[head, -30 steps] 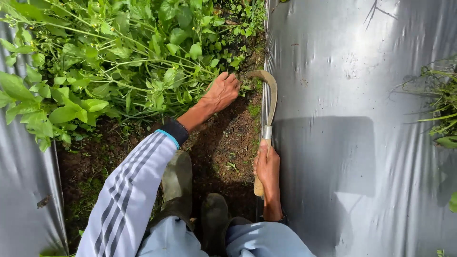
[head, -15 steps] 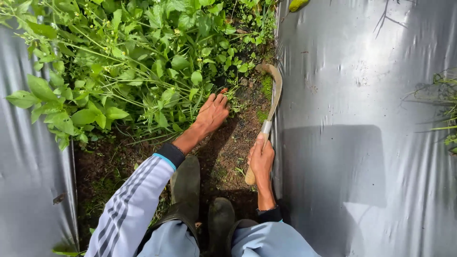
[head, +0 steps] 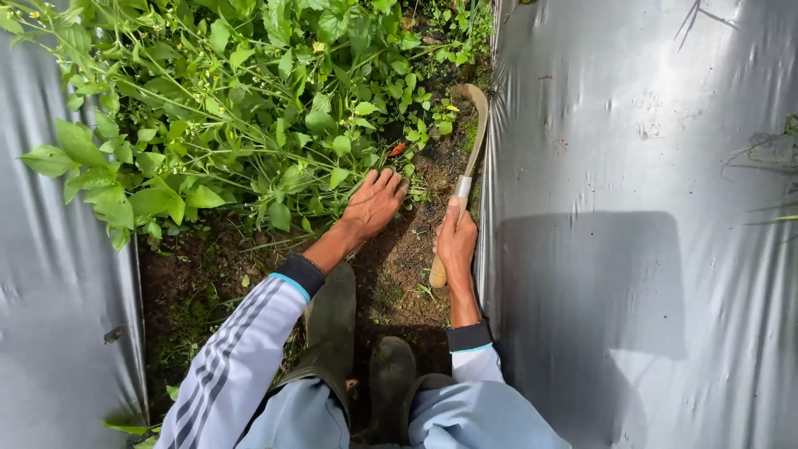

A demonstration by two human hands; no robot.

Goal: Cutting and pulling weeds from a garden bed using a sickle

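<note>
Moved nearer since a second ago: both hands, with the weeds filling more of the view. Closest, dark rubber boots on bare soil below the wrists. Right hand wrapped tight round the wooden handle of a sickle, curved blade pointing away along the silver plastic mulch. Left hand, fingers pressed together, flat against the stems of the leafy weeds just beyond.
</note>
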